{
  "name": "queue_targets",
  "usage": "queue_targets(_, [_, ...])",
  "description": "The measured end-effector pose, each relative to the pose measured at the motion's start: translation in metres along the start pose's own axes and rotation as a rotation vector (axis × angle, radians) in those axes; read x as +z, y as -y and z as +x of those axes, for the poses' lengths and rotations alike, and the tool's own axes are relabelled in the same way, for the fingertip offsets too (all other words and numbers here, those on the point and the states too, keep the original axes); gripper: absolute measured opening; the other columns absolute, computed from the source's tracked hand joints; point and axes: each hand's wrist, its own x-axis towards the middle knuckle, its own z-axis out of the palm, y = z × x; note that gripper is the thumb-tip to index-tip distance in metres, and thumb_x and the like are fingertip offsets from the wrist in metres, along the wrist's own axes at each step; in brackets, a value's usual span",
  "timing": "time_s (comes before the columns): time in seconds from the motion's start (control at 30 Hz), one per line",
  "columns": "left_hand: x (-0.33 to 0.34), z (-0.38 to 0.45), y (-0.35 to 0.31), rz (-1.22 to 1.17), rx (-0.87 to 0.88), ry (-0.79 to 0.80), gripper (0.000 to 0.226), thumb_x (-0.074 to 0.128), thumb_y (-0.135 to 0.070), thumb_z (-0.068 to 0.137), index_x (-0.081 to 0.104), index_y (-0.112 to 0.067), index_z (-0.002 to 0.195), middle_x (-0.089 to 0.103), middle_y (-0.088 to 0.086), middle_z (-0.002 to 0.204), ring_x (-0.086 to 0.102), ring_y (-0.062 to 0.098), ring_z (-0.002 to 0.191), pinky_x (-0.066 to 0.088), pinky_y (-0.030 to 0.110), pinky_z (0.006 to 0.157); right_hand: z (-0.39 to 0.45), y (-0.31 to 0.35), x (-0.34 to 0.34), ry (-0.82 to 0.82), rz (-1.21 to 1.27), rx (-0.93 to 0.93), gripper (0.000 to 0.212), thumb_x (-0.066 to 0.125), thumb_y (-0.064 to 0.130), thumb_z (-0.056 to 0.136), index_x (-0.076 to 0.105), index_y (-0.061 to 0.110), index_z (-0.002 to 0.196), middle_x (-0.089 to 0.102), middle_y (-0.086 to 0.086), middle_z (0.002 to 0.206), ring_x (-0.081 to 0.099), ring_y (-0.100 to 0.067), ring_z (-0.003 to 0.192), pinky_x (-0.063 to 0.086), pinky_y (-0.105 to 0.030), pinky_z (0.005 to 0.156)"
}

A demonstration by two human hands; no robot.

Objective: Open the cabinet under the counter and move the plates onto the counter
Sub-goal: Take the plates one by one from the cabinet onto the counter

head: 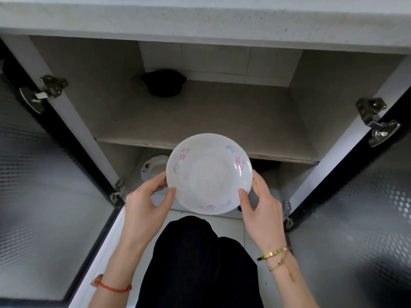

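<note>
Pale tiled floor (231, 227) below, grey speckled counter edge (200, 18) above — soft, even light.

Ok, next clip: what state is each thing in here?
Left cabinet door: open.
Right cabinet door: open.
Floral plate: held level, both hands.
Left hand: grip on rim.
Right hand: grip on rim.
Second plate: on lower shelf.
Black pot: on upper shelf.

second plate (153, 167): only its left part shows on the lower shelf, the rest hidden behind the held plate (209, 174)
dark object (163, 83): too dim to identify
cabinet doors (44, 174): cut off by both side edges
forearms: cut off at the bottom edge
</note>
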Motion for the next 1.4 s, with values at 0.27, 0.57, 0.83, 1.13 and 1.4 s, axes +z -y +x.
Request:
queue_targets(0.27, [0.004, 0.0, 0.004, -0.044, -0.003, -0.017, 0.037, 0.069, -0.015, 0.085, 0.068, -0.028, 0.12, 0.07, -0.024, 0.101, 0.064, -0.01, 0.098, 0.041, 0.001, 0.087, 0.001, -0.006, 0.003, -0.017, -0.001, -0.021, 0.051, 0.053, 0.022, 0.092, 0.038, 0.033, 0.14, 0.049, 0.035, 0.123, 0.056, -0.006, 0.063, 0.043, -0.001, 0.068])
queue_targets(0.57, [-0.013, 0.024, -0.018, -0.023, -0.034, 0.007, 0.038, 0.07, -0.016, 0.084, 0.068, -0.029, 0.12, 0.07, -0.024, 0.103, 0.065, -0.004, 0.1, 0.045, 0.009, 0.091, 0.021, 0.022, 0.001, -0.059, -0.023, 0.011, 0.049, 0.053, 0.024, 0.094, 0.04, 0.025, 0.141, 0.049, 0.017, 0.138, 0.05, -0.004, 0.125, 0.041, -0.011, 0.099])
queue_targets(0.83, [-0.073, 0.033, -0.085, 0.004, -0.131, 0.033, 0.041, 0.072, -0.011, 0.083, 0.068, -0.03, 0.119, 0.069, -0.028, 0.105, 0.062, -0.009, 0.103, 0.043, 0.007, 0.09, 0.015, 0.098, -0.031, -0.045, 0.002, 0.122, 0.053, 0.054, 0.026, 0.091, 0.04, 0.02, 0.142, 0.043, 0.022, 0.14, 0.034, 0.022, 0.124, 0.031, 0.006, 0.091])
queue_targets(1.13, [-0.15, 0.02, -0.187, 0.028, -0.236, 0.075, 0.045, 0.072, -0.014, 0.083, 0.065, -0.036, 0.122, 0.069, -0.028, 0.104, 0.065, -0.001, 0.102, 0.048, 0.015, 0.09, 0.007, 0.204, -0.105, 0.041, -0.012, 0.209, 0.056, 0.057, 0.02, 0.092, 0.036, 0.024, 0.143, 0.043, 0.022, 0.139, 0.033, 0.026, 0.121, 0.032, 0.005, 0.092])
queue_targets(1.4, [-0.225, 0.021, -0.314, 0.028, -0.205, 0.098, 0.041, 0.072, -0.015, 0.083, 0.067, -0.035, 0.12, 0.062, -0.044, 0.097, 0.063, -0.01, 0.099, 0.039, 0.001, 0.089, 0.014, 0.314, -0.205, 0.032, -0.025, 0.167, 0.054, 0.052, 0.033, 0.094, 0.034, 0.024, 0.144, 0.047, 0.013, 0.142, 0.057, -0.015, 0.119, 0.053, -0.042, 0.092])
